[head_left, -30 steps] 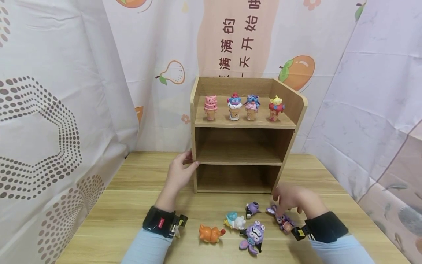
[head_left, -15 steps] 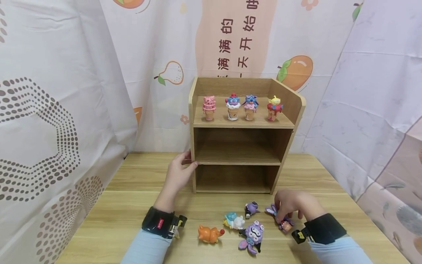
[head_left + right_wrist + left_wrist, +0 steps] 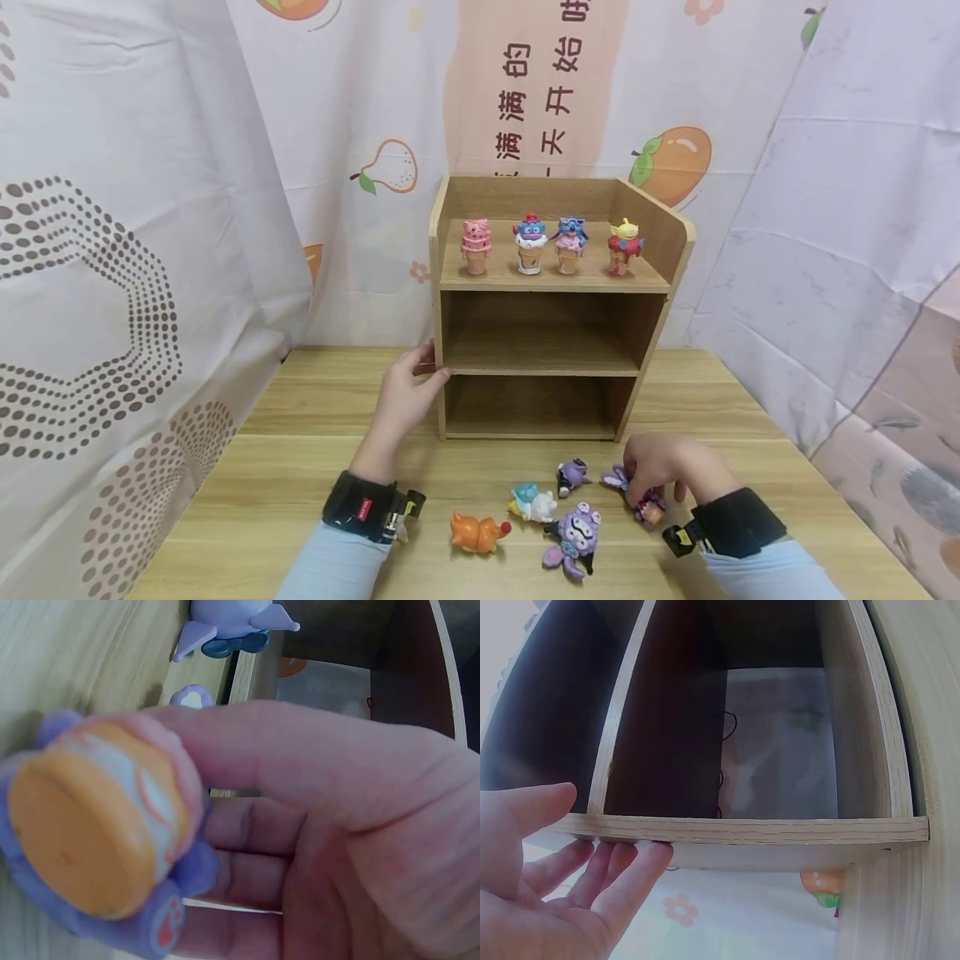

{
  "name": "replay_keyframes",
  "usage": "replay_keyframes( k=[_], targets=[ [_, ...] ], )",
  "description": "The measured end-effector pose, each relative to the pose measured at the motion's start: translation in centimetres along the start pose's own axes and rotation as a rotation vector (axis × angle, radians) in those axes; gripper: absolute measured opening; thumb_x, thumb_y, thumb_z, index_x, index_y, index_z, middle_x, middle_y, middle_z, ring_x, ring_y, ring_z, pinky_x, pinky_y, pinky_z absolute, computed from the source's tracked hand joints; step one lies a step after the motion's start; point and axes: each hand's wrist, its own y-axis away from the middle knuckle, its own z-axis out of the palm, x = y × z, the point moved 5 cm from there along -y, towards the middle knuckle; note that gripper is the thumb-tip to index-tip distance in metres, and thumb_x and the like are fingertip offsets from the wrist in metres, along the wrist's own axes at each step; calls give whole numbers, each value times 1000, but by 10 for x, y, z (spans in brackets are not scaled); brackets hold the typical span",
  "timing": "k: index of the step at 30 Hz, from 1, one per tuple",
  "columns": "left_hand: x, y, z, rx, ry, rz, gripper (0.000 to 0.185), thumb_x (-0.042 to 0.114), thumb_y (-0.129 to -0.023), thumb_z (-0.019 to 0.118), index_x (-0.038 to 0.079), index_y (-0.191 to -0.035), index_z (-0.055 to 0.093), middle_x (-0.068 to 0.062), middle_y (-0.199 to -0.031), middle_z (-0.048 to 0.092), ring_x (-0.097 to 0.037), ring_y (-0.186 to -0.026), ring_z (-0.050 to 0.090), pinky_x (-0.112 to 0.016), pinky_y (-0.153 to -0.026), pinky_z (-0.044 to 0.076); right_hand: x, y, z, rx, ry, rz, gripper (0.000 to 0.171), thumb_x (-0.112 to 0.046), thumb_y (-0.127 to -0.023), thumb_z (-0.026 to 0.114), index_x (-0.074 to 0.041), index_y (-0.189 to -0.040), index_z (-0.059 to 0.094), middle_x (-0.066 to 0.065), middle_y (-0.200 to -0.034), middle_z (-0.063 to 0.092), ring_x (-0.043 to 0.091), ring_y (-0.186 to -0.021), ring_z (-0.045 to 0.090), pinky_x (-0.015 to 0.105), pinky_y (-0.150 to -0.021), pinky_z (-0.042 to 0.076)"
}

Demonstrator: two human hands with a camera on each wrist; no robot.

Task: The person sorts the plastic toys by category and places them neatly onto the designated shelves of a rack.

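Note:
My left hand (image 3: 408,396) holds the left side panel of the wooden shelf unit (image 3: 540,369) at the height of the middle board. In the left wrist view the fingers (image 3: 615,874) lie along the outside of the panel (image 3: 742,829) and the thumb is on the inner side. My right hand (image 3: 660,467) is down on the table in front of the shelf's right corner. It grips a purple rabbit figurine (image 3: 647,507) with an orange base (image 3: 97,832), with the fingers (image 3: 300,772) curled around it.
Other figurines lie on the table: a small dark purple one (image 3: 573,475), a white and blue one (image 3: 534,502), an orange one (image 3: 478,532) and a larger purple one (image 3: 576,533). Several ice-cream-cone figures (image 3: 531,242) stand on the top shelf. Curtains close in on both sides.
My right hand has come down and slightly toward me and has closed round the purple rabbit figurine. My left hand stays on the shelf's side panel.

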Motion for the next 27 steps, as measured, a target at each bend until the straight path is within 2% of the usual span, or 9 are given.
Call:
replay_keyframes(
  k=[8, 15, 20, 27],
  targets=[
    [2, 1, 0, 0, 7, -6, 48, 12, -94, 73, -2, -138, 59, -19, -130, 61, -35, -116, 62, -50, -98, 53, -1, -1, -2, 42, 13, -60, 19, -14, -77, 84, -10, -83, 66, 4, -75, 61, 20, -66, 61, 46, -53, 59],
    [1, 1, 0, 1, 4, -9, 48, 12, -94, 72, -2, -138, 59, -19, -130, 62, -34, -116, 63, -48, -98, 54, -6, -1, -5, 81, 48, -126, 17, -15, -76, 82, -12, -77, 65, 0, -68, 61, 15, -59, 57, 37, -49, 53],
    [2, 1, 0, 3, 2, -5, 47, 12, -94, 73, -3, -137, 60, -19, -129, 62, -35, -116, 63, -51, -98, 53, -8, -1, -10, 125, 61, -150, 18, -16, -77, 83, -12, -80, 65, 0, -70, 60, 16, -60, 56, 32, -48, 47],
    [3, 1, 0, 0, 3, -2, 47, 11, -93, 73, -3, -136, 60, -19, -129, 61, -35, -116, 63, -51, -99, 53, -11, 0, -16, 162, 56, -181, 20, -17, -79, 85, -12, -82, 66, 0, -71, 58, 17, -60, 55, 33, -50, 47]
  ],
)
